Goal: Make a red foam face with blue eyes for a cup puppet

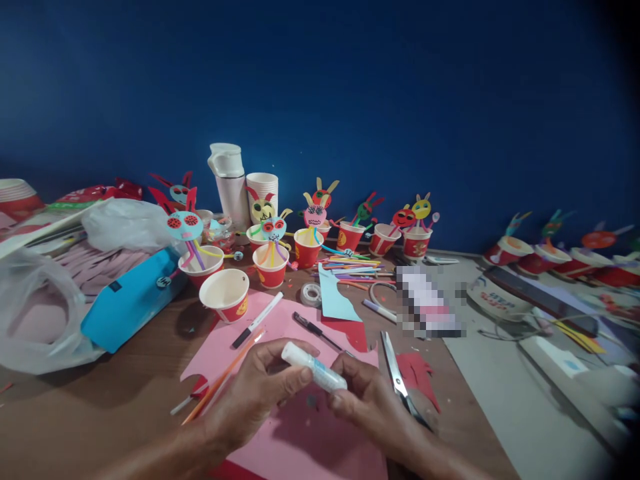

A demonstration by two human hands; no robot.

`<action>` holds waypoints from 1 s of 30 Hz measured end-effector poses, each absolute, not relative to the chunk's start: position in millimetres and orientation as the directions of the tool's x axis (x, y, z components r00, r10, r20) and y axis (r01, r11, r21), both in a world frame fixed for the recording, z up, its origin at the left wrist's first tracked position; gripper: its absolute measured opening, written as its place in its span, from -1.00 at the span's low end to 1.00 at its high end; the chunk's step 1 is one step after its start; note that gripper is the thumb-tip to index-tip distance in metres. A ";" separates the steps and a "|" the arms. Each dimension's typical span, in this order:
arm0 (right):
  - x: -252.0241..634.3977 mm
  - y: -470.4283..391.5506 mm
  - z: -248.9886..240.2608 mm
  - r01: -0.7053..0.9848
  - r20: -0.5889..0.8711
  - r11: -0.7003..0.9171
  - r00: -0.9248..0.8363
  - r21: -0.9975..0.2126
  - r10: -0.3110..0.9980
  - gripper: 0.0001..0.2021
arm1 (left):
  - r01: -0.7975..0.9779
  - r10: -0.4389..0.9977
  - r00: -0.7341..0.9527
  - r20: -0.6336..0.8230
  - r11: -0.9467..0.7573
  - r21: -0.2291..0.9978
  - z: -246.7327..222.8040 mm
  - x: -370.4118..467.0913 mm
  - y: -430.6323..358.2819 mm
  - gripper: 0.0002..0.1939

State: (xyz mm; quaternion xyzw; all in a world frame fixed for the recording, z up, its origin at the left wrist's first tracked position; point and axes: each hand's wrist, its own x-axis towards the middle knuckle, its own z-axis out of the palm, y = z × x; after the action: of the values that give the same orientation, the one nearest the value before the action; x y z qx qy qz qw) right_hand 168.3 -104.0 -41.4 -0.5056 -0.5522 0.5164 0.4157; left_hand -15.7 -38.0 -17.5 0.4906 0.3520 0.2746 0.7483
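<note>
A small white tube with a pale blue label is held tilted between my two hands, above pink paper. The fingers of my left hand pinch its white cap end. At its other end my right hand grips the body. Under and beyond the hands lie a black pen, a white marker with a black end and orange sticks. Open scissors and a red paper scrap are right of my right hand. An undecorated red-and-white cup stands behind the paper.
Cups with paper animal heads line the back, with a white flask and stacked cups. Left are a plastic bag and blue card. A tape roll, light blue paper and cables lie ahead and right.
</note>
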 end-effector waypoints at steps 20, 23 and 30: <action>172.9 -102.5 -35.0 0.098 -0.103 -0.075 -0.324 -0.992 0.940 -0.48 | 0.000 0.754 0.617 -0.225 0.286 0.958 -19.1 -20.1 -33.4 -0.71; 172.5 -101.9 -38.9 0.090 -0.127 -0.107 -0.267 -0.990 0.955 -0.58 | 0.002 0.763 0.603 -0.235 0.293 0.956 -18.6 -19.4 -32.9 -0.70; 172.4 -101.7 -38.8 0.022 -0.106 -0.104 -0.297 -0.994 0.949 -0.60 | 0.006 0.753 0.627 -0.200 0.252 0.968 -17.3 -18.4 -32.4 -0.75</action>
State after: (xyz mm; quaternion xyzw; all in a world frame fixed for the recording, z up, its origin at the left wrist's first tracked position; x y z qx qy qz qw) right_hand 172.4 -101.7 -38.8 -0.4464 -0.5436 0.5941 0.3903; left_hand -18.4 -32.4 -17.3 0.5528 0.3435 0.2620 0.7126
